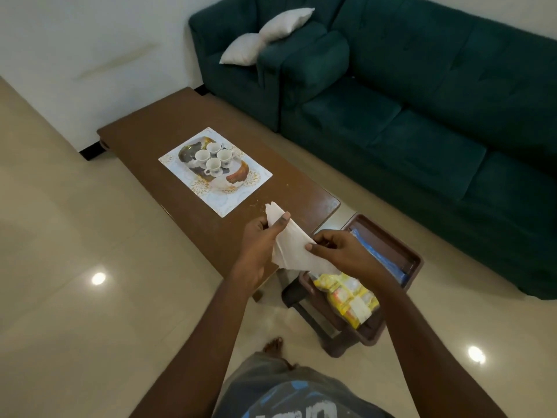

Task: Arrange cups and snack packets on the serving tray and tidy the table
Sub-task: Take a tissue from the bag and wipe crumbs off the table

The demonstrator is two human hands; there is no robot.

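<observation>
Both hands hold a white paper napkin (pixel 291 244) above the near end of the brown coffee table (pixel 144 122). My left hand (pixel 260 239) pinches its upper left part; my right hand (pixel 337 247) grips its lower right edge. Farther along the table, a patterned serving tray (pixel 238 176) rests on a white placemat (pixel 177 159) and carries several white cups (pixel 214 167). A brown tray (pixel 413 260) on a low stool beside the table holds yellow snack packets (pixel 346 294) and a blue packet (pixel 379 254).
A dark green sofa (pixel 422 116) with two white cushions (pixel 265 37) runs along the far side of the table. The floor is glossy beige tile. My bare foot (pixel 272 345) shows near the stool's legs. Crumbs dot the tabletop near the napkin.
</observation>
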